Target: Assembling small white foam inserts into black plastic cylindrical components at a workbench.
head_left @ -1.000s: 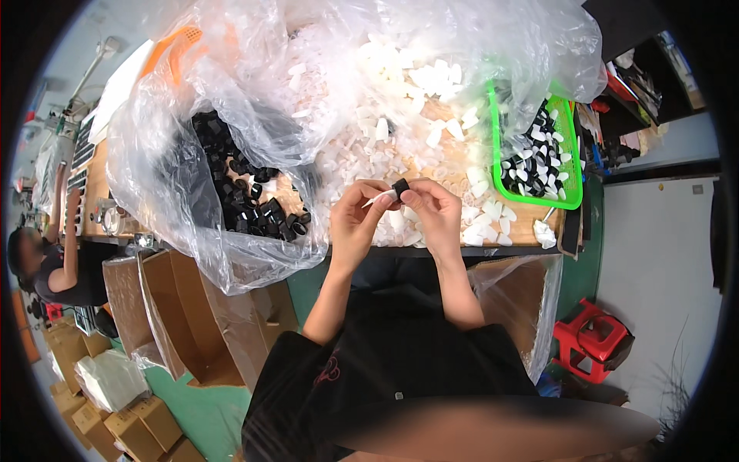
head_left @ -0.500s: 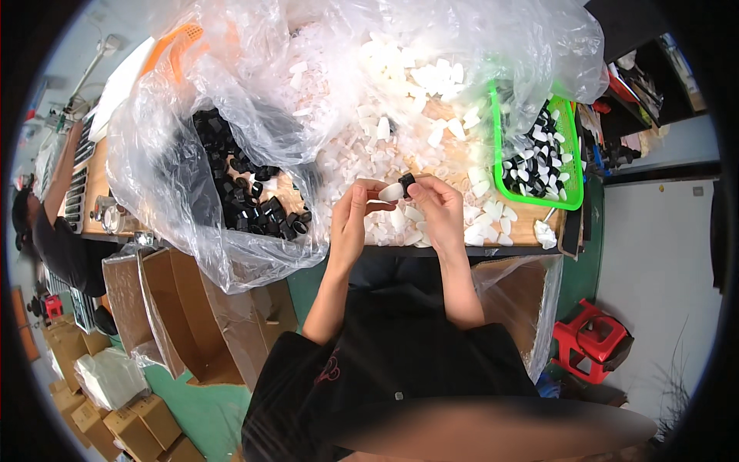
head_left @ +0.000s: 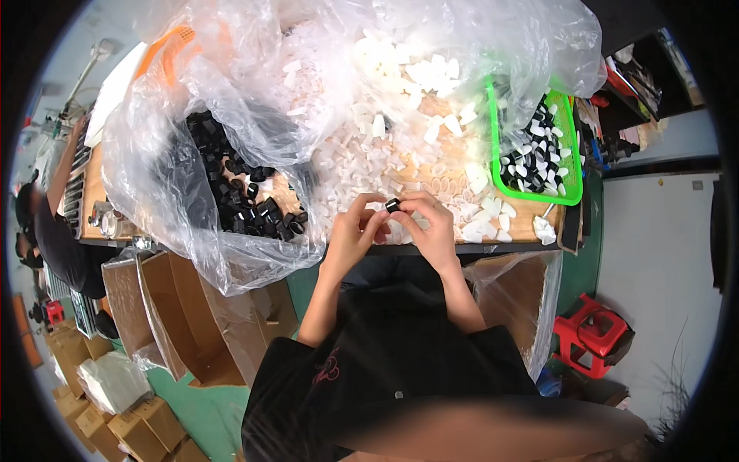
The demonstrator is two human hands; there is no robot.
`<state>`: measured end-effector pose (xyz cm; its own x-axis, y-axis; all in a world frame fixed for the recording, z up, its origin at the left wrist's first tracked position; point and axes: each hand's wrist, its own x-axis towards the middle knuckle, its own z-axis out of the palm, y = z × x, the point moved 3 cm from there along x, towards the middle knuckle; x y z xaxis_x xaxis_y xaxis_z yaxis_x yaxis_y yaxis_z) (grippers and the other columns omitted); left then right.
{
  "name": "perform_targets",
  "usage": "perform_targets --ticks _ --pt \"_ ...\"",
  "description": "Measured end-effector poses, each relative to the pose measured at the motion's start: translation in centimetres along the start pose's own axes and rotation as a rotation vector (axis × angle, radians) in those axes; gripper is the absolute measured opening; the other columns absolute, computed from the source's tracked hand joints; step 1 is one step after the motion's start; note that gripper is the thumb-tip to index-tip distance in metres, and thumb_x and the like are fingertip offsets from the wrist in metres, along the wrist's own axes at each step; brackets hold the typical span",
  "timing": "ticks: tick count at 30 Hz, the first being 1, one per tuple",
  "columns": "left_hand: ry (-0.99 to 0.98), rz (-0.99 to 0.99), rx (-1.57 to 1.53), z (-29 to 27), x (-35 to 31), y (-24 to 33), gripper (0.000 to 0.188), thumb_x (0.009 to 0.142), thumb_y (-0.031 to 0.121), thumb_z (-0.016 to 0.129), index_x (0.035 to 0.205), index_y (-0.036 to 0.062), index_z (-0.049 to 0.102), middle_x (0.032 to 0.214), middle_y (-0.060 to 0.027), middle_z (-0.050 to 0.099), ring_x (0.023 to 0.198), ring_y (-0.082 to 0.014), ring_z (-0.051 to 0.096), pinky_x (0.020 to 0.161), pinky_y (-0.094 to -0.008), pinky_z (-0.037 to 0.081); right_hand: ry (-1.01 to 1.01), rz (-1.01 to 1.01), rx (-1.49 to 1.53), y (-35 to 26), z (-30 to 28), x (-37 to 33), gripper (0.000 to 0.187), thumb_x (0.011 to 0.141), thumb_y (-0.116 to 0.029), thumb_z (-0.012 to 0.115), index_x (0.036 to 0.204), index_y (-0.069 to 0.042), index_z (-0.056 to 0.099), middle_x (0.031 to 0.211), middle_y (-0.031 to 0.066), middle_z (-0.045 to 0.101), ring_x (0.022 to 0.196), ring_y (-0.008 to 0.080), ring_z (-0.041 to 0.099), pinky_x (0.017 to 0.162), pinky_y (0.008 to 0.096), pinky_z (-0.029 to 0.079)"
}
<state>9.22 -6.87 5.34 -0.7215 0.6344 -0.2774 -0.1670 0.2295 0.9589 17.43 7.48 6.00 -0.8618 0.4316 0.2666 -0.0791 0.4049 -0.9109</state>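
Just above the table's front edge my two hands meet at a small black ring-shaped cap [head_left: 392,205]. My right hand [head_left: 431,231] pinches it between thumb and fingers. My left hand [head_left: 358,235] has its fingers closed against the cap's left side; what sits in its fingertips is hidden. Under and beyond my hands spreads a loose pile of translucent pale pieces [head_left: 362,158]. Flat white rounded pieces [head_left: 489,219] lie to the right of my right hand. To the left, black caps [head_left: 250,212] lie inside an opened clear plastic bag [head_left: 138,177].
A green basket [head_left: 539,198] at right holds black pieces with white tips. Clear plastic sheeting [head_left: 539,38] covers the back. Crumpled white tissue [head_left: 544,230] lies at the right front. Cardboard boxes [head_left: 185,316] stand below left, a red stool [head_left: 593,335] at right. Another person [head_left: 65,239] works far left.
Both hands have come closer together and slightly nearer to me. The white piece seen in my left fingers is now hidden, and the black cap has shifted down and left.
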Motion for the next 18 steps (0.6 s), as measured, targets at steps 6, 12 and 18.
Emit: perform_targets --ticks 6,12,18 --pt "-0.051 0.219 -0.121 -0.7 0.7 -2.3 0.027 0.093 0.007 0.067 0.118 -0.0019 0.063 0.090 -0.0099 0.071 0.082 -0.0130 0.068 0.079 -0.0265 0.055 -0.140 0.021 0.211 1.9 0.4 0.0 0.008 0.092 -0.005 0.066 0.096 0.001 0.067 0.093 0.0086 0.067 0.084 0.0188 0.067 0.070 0.0274 0.051" --pt "-0.038 0.304 -0.292 -1.0 0.7 -1.0 0.030 0.088 0.001 0.070 0.117 -0.0037 0.064 0.105 -0.0110 0.069 0.098 -0.0153 0.067 0.086 -0.0283 0.054 -0.020 0.000 -0.345 6.8 1.0 5.0 0.013 0.088 -0.013 0.065 0.092 -0.001 0.062 0.086 0.0116 0.062 0.080 0.0273 0.064 0.069 0.0336 0.051" --pt "-0.025 0.502 -0.240 -0.9 0.6 0.4 0.035 0.082 -0.004 0.073 0.116 -0.0023 0.066 0.112 -0.0127 0.069 0.103 -0.0195 0.066 0.093 -0.0317 0.053 0.053 -0.256 -0.744 8.3 2.4 5.9 0.010 0.088 -0.006 0.061 0.097 -0.005 0.063 0.093 0.0100 0.060 0.083 0.0318 0.062 0.070 0.0415 0.051"
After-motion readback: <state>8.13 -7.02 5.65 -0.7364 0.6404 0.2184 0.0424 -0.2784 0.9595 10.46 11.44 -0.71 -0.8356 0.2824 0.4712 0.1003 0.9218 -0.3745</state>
